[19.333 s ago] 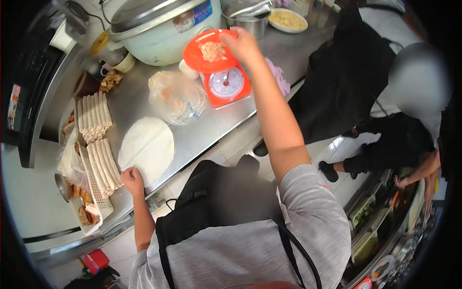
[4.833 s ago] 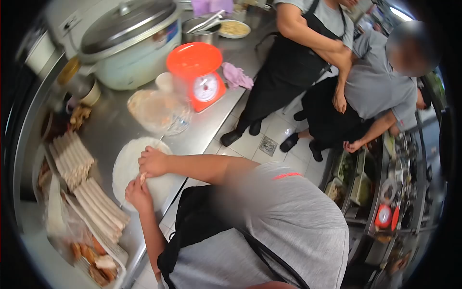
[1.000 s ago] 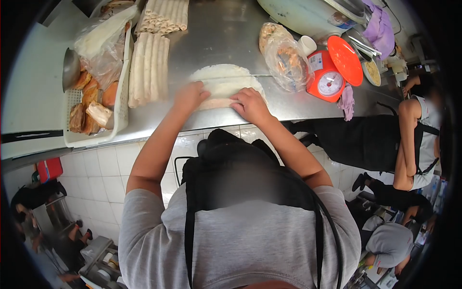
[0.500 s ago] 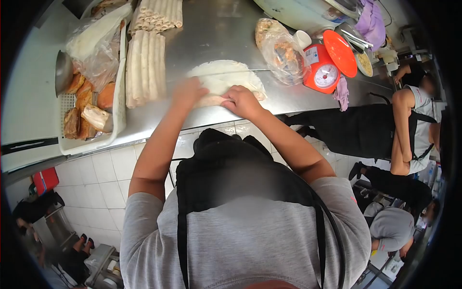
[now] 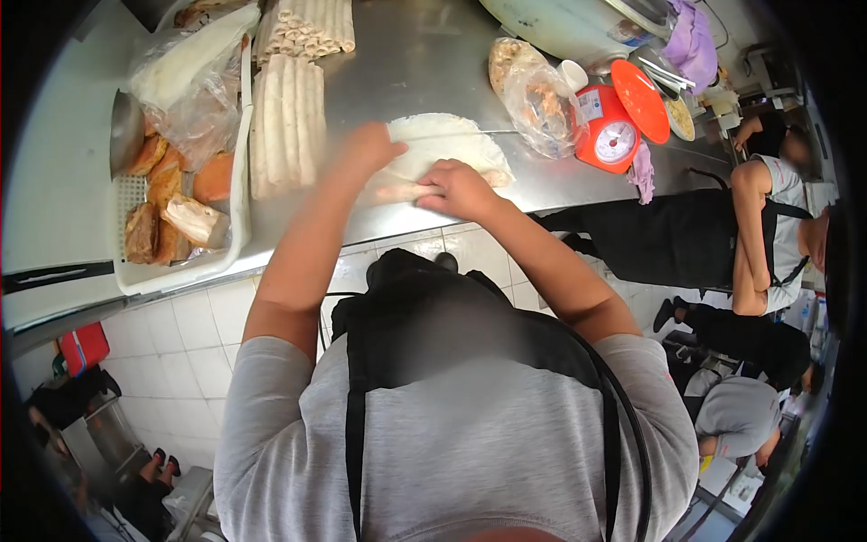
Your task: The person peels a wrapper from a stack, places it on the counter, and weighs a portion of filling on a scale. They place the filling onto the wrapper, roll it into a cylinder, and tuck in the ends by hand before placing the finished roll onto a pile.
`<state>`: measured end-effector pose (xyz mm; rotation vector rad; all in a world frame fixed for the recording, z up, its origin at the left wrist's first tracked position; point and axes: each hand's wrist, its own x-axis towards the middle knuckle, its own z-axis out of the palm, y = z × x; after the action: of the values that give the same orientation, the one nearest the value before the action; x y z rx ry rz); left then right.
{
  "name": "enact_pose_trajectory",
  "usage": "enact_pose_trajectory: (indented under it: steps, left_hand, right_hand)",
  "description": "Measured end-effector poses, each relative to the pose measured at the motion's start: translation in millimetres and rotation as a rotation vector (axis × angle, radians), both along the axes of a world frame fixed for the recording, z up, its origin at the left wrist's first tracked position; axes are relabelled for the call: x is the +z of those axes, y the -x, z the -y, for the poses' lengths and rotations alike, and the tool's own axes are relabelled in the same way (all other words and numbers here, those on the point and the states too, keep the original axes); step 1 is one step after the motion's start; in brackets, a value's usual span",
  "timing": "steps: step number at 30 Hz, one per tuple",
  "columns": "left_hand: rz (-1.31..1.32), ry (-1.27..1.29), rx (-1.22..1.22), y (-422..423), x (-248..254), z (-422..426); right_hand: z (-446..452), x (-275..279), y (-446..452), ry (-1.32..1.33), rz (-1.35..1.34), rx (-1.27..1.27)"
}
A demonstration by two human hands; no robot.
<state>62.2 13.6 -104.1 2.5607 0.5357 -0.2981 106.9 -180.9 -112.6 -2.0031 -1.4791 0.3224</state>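
A thin, pale dough wrapper [image 5: 452,135] lies on the steel counter in front of me, its near edge rolled into a narrow tube [image 5: 397,192]. My right hand [image 5: 459,190] is closed on this rolled edge, thumb and fingers pinching it. At the wrapper's left side, my left hand [image 5: 368,149] has its fingers curled in at the edge and slightly blurred. Left of it, long pale finished rolls [image 5: 287,122] lie side by side, with another stack of rolls [image 5: 307,27] behind them.
A white plastic basket [image 5: 242,203] at left holds browned chunks, a metal bowl [image 5: 126,135] and bagged sheets. To the right are a plastic bag of filling [image 5: 542,104], a white cup [image 5: 571,74] and a red scale [image 5: 610,135]. A co-worker in a black apron [image 5: 668,235] stands at right.
My left hand has moved up and away from the rolled near edge, along the wrapper's left side. My right hand stays at the roll. The view has shifted slightly.
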Motion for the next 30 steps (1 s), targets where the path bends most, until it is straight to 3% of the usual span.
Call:
enact_pose_trajectory:
  steps: [5, 17, 22, 25, 30]
  left_hand:
    - [0.102, -0.029, -0.024, -5, -24, -8]
    - [0.070, 0.017, -0.001, -2, -20, -6]
    - [0.098, -0.003, -0.030, -1, -13, -5]
    - [-0.027, 0.024, -0.021, 1, 3, -2]
    - [0.025, 0.004, -0.012, -1, -8, -3]
  right_hand:
    - [-13, -13, 22, -0.058, 0.079, -0.094]
    - [-28, -4, 30, -0.054, -0.031, -0.061]
    - [-39, -12, 44, -0.062, 0.022, -0.081]
    - [-38, -12, 42, -0.042, 0.028, -0.026]
    - [-52, -3, 50, -0.046, 0.039, -0.027]
